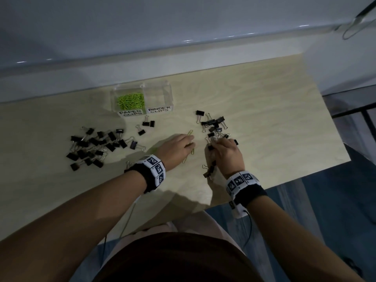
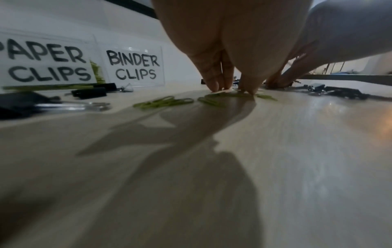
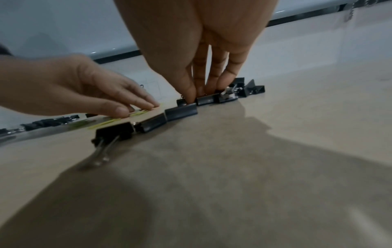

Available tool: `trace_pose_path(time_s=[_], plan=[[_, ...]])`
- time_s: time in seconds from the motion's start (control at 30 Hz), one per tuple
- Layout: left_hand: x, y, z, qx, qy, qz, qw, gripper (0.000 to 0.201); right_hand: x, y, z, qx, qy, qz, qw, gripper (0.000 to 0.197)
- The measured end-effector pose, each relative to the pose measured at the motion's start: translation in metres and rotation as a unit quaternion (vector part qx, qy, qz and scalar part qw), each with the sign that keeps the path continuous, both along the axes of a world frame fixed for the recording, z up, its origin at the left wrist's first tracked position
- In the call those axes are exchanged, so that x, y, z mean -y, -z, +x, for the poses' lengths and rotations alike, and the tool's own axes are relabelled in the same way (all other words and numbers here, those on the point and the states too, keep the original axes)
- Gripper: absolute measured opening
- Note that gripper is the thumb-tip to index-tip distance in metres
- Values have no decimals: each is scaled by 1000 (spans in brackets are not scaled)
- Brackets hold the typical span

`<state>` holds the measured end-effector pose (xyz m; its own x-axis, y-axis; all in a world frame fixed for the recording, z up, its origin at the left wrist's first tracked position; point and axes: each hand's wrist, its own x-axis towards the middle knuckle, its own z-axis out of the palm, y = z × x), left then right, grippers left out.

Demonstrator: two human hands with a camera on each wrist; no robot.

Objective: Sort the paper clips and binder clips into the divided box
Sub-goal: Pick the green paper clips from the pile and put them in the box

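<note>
Roughly halfway: green paper clips (image 1: pixel 130 101) fill the left compartment of the divided box (image 1: pixel 157 92), binder side empty, binder clips (image 1: pixel 97 146) all on the bench (image 1: pixel 264 119); left hand (image 1: pixel 176 148) flat-fingered on loose paper clips (image 2: pixel 163 103), right hand (image 1: pixel 225 154) fingertips down on binder clips, not clearly gripping.

Clips spread on the table (image 1: pixel 264 110) before the divided box (image 1: pixel 141 98)

The divided box stands at the table's far edge, paper clips (image 1: pixel 130 101) in its left compartment. Before the box to its left lies one heap of binder clips (image 1: pixel 97 146); before it to its right another heap (image 1: pixel 213 125); loose paper clips (image 2: pixel 167 102) lie between.
</note>
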<state>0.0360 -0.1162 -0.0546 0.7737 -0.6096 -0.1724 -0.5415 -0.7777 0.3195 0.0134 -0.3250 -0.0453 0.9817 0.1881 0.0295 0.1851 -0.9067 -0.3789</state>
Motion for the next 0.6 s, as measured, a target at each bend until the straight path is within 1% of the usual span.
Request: trace_pose_path(time_s=[0.03,0.1,0.2,0.27,0.3,0.37,0.43,0.5,0.53,0.6], plan=[[-4,1,-3,11,8,-8,1000,39,1,0,-1,-3,2,1,1000,19],[-12,7,-11,62,28,-18,997,43,-3,-3,-5,-8,-6,23,1000,14],[-23,3,-20,68,19,-55,996,36,-23,-6,-6,-21,-42,57,997,7],[-35,-2,-25,42,-26,-84,995,32,-44,-13,-2,-46,-65,73,994,9],[-42,-6,-27,25,-65,-99,993,31,-54,-19,1,-54,-75,76,993,12],[-60,-11,-31,-7,-146,-124,982,33,-72,-32,7,-88,-92,45,991,22],[-74,-16,-35,-39,-197,-125,972,43,-82,-37,11,-161,-93,-20,982,43],[-81,-17,-39,-85,-221,-113,965,56,-85,-28,9,-212,-81,-43,973,58],[-80,-16,-39,-98,-228,-110,963,58,-86,-23,7,-229,-70,-34,970,59],[-74,-14,-39,-107,-246,-115,956,55,-90,-14,1,-236,-55,11,970,54]])
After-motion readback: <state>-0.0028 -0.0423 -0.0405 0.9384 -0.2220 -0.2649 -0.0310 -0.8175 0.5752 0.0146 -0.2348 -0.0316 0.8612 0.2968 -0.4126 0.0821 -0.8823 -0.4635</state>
